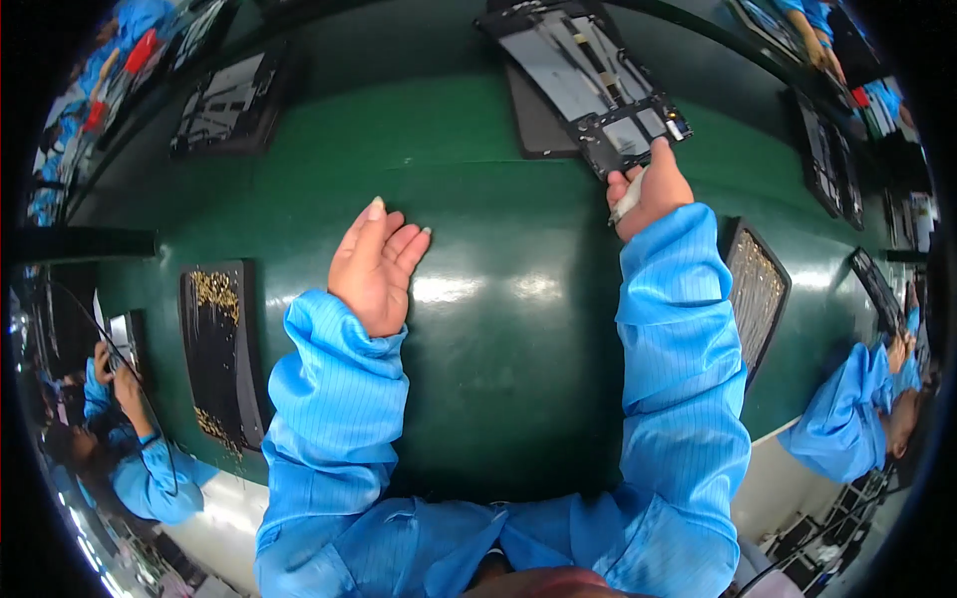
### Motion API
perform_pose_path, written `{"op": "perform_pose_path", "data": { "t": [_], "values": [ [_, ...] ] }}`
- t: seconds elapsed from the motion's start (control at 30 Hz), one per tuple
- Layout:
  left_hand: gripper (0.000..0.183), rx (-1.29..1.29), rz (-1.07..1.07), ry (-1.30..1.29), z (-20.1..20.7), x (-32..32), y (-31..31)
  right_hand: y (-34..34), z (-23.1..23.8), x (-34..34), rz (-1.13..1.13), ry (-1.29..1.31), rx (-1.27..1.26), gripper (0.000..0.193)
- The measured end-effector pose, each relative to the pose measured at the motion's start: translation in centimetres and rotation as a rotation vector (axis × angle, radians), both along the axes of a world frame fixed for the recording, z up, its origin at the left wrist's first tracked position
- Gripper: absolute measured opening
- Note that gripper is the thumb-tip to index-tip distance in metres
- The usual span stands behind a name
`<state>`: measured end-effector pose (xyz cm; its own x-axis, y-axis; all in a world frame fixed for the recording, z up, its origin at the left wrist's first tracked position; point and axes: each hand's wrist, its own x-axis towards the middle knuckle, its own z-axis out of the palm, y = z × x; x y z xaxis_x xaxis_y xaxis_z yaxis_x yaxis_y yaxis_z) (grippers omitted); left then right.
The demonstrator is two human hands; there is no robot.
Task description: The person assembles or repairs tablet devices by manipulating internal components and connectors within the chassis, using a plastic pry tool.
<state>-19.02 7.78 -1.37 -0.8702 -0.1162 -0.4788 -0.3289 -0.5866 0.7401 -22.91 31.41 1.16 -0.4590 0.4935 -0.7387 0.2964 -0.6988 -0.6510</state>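
Note:
My right hand [650, 192] reaches to the far side of the green table and grips the near edge of an opened tablet [608, 85]. Thumb on top, it holds the tablet tilted above a dark foam tray [538, 128]. Grey panels, dark strips and a board show inside the tablet's frame. A pale wrap covers part of that hand's fingers. My left hand [377, 267] hovers over the middle of the table, palm turned inward and fingers apart, with nothing in it.
A black tray with gold-coloured small parts [214, 349] lies at left. To the right, a tray [755, 289] holds shiny strips. Another opened tablet [227, 98] rests far left, and further devices [829, 159] far right. Co-workers in blue [150, 468] sit on both sides.

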Motion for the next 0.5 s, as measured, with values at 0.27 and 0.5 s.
{"op": "perform_pose_path", "data": {
  "t": [0.27,0.5],
  "values": [
    [0.034,-0.009,-0.008,-0.021,0.7,0.0,-0.2,-3.2,-1.2,-4.1,0.099,0.196,-0.174,0.035],
    [0.058,0.002,-0.134,0.182,-0.2,2.3,-0.2,-9.0,0.3,4.1,0.444,0.253,-0.276,0.032]
  ]
}}
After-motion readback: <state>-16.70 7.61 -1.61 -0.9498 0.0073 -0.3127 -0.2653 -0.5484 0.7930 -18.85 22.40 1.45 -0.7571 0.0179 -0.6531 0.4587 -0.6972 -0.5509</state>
